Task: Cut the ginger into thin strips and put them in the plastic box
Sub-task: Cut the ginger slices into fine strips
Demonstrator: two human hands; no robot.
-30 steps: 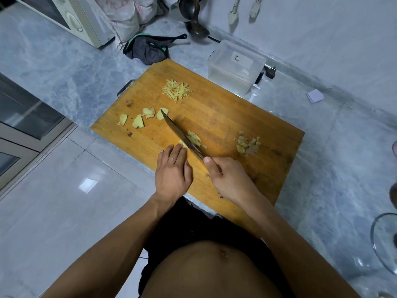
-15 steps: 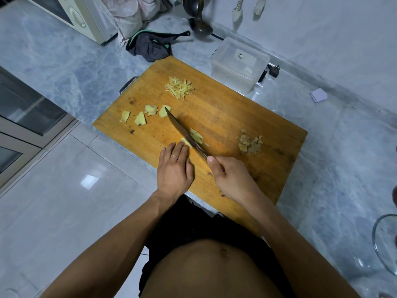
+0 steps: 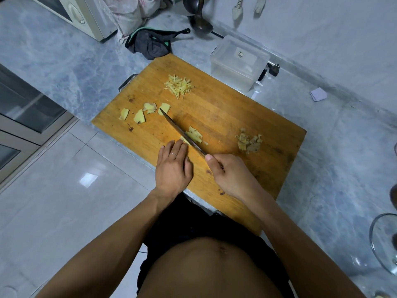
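On the wooden cutting board (image 3: 225,117), my right hand (image 3: 227,173) grips the handle of a knife (image 3: 182,133) whose blade lies across a ginger slice (image 3: 185,141). My left hand (image 3: 173,166) holds that slice down with its fingertips, right beside the blade. Freshly cut strips (image 3: 194,134) lie on the far side of the blade. A pile of thin strips (image 3: 179,86) sits at the board's far side. Several uncut slices (image 3: 146,111) lie to the left. The clear plastic box (image 3: 238,63) stands beyond the board's far corner.
Ginger peel scraps (image 3: 249,141) lie on the board's right part. A dark cloth (image 3: 150,43), a ladle (image 3: 200,22) and a microwave (image 3: 75,11) sit at the back of the marble counter. A glass bowl (image 3: 384,244) is at the right edge.
The knife and both hands have stayed at the same slice, with slightly more cut strips beside the blade. The view has shifted a little.
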